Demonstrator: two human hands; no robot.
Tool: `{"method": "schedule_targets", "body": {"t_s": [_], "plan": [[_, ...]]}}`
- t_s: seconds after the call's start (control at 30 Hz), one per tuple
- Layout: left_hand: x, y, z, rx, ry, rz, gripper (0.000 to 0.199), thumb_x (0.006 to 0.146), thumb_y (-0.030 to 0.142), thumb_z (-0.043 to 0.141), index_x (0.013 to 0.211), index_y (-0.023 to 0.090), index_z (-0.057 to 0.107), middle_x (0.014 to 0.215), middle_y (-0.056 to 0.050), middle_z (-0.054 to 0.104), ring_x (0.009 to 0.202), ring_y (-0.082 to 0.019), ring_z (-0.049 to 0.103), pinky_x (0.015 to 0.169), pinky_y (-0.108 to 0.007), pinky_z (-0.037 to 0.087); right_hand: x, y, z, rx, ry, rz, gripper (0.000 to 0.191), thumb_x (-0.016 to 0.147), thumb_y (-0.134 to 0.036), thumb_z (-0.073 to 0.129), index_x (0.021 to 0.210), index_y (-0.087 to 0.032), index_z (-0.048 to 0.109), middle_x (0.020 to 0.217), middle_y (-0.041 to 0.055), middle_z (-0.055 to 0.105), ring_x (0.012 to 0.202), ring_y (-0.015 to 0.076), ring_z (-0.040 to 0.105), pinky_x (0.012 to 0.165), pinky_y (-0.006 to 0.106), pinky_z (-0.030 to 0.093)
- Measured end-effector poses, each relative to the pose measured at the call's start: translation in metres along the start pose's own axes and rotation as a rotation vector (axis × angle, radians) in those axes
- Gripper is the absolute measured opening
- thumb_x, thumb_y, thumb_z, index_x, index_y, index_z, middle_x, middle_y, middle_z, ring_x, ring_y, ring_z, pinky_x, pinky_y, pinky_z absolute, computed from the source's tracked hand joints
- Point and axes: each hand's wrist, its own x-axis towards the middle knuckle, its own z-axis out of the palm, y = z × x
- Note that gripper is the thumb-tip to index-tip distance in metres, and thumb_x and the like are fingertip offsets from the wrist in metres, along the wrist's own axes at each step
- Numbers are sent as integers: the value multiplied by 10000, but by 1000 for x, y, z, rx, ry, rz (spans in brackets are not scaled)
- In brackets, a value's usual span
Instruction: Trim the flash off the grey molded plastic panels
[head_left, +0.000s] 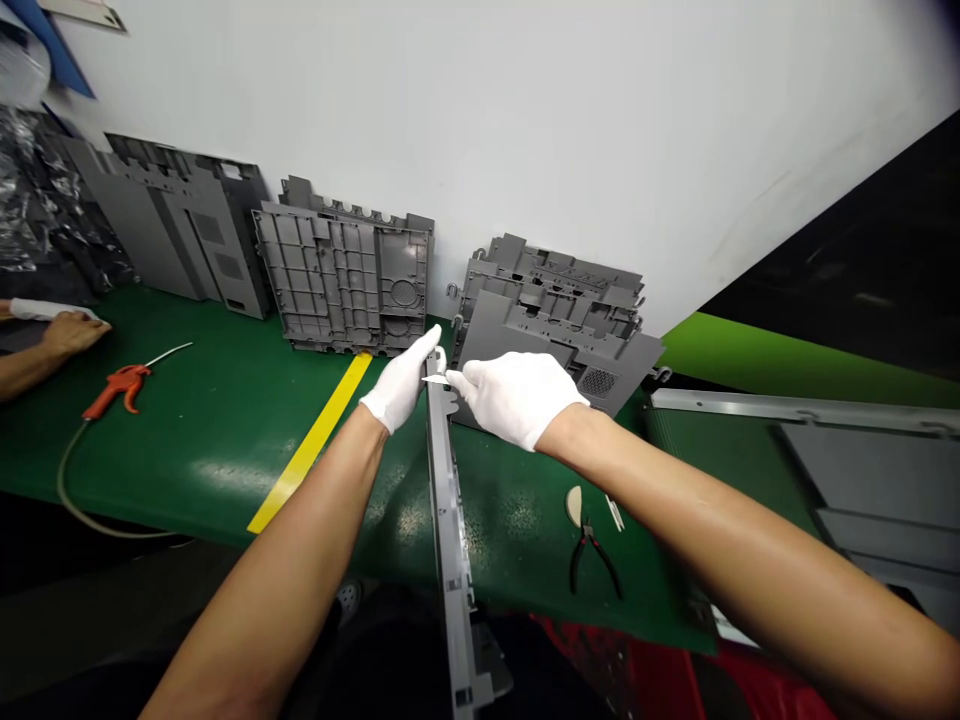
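Both hands wear white gloves. A long grey plastic panel stands on edge, seen from its narrow side, running from mid-frame down to the bottom. My left hand is wrapped round its far end, thumb pointing up. On the right, my right hand pinches a small tool with a pale pointed blade, whose tip touches or nearly touches the panel's edge near my left hand. The tool's handle is hidden in the glove.
Grey panels lean on the white wall, with more to the right. Pliers lie at the front right. An orange air gun, a yellow strip and another person's hands are left. A conveyor stands right.
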Motion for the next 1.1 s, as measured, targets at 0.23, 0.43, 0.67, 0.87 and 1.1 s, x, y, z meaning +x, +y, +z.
{"method": "schedule_targets", "body": {"t_s": [0.23,0.43,0.67,0.87,1.1], "plan": [[0,-1,5,73,100,24,438,812,550,624,582,191,520,599,15,514,585,-124,471,601,-262,398,-11,-4,1,-59,11,-7,594,1004,-534,191,1021,-207,687,799,128,714,751,276,687,751,415,494],[-1,0,6,81,121,18,439,816,556,614,589,193,521,602,3,517,605,-138,474,624,-274,401,-14,-4,0,-64,1,-12,635,1008,-543,150,1007,-204,687,794,130,711,745,283,689,746,424,487],[5,-6,4,83,88,40,449,810,582,618,601,199,513,596,6,513,585,-138,462,609,-276,402,-14,-1,2,-67,13,-16,634,1005,-548,145,1001,-213,684,802,128,715,777,306,696,763,449,484],[7,-8,2,91,94,50,455,800,601,621,606,203,514,586,3,517,572,-142,469,597,-280,412,-16,-2,0,-83,31,-22,621,1007,-546,165,988,-213,689,789,125,716,754,300,696,745,435,485],[6,-7,4,106,114,52,456,779,612,630,597,211,513,548,1,526,539,-151,474,586,-306,413,-17,-2,-3,-74,10,-5,676,1004,-575,140,997,-195,699,800,131,719,772,284,697,760,410,485]]}}
